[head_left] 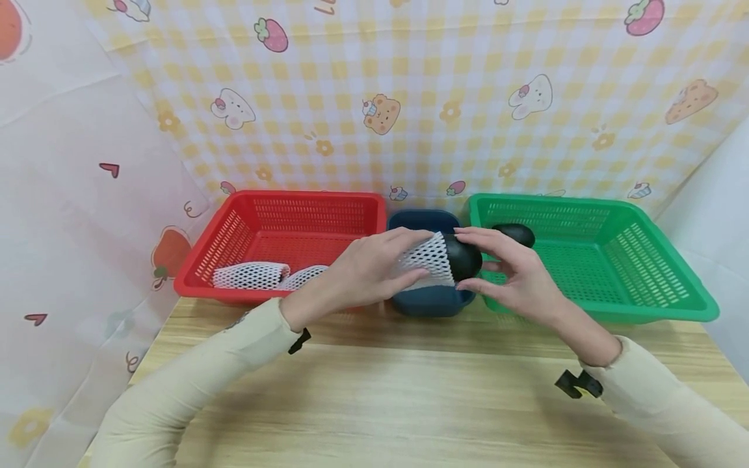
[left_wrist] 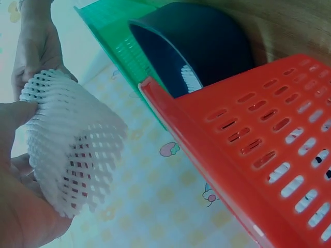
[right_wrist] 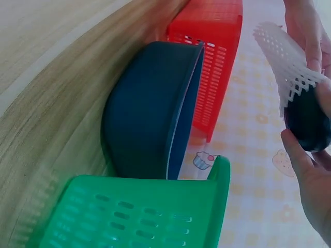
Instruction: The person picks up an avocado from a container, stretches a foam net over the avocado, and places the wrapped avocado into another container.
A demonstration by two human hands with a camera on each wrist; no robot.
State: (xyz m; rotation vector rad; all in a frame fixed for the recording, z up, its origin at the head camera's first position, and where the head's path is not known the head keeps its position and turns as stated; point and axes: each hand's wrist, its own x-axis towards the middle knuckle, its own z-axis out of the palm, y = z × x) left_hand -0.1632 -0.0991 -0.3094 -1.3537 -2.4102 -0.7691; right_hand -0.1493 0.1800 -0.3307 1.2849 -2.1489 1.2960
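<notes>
Above the dark blue bin (head_left: 427,302), both hands hold one dark, smooth, egg-shaped fruit that looks like an avocado (head_left: 463,257). A white foam net sleeve (head_left: 432,260) covers its left part, and the right end is bare. My left hand (head_left: 365,270) grips the sleeve between thumb and fingers. With thumb and fingertips, my right hand (head_left: 517,273) pinches the bare end. In the left wrist view, the sleeve's near end (left_wrist: 98,155) gapes wide. A second dark avocado (head_left: 515,234) lies in the green basket (head_left: 632,312), beyond my right hand.
The red basket (head_left: 234,294) at left holds netted pieces (head_left: 248,275), partly behind my left forearm. White netting (left_wrist: 189,77) shows inside the blue bin, which stands between the two baskets. A wooden table (head_left: 409,396) carries everything, with a checked cloth (head_left: 409,78) hanging behind.
</notes>
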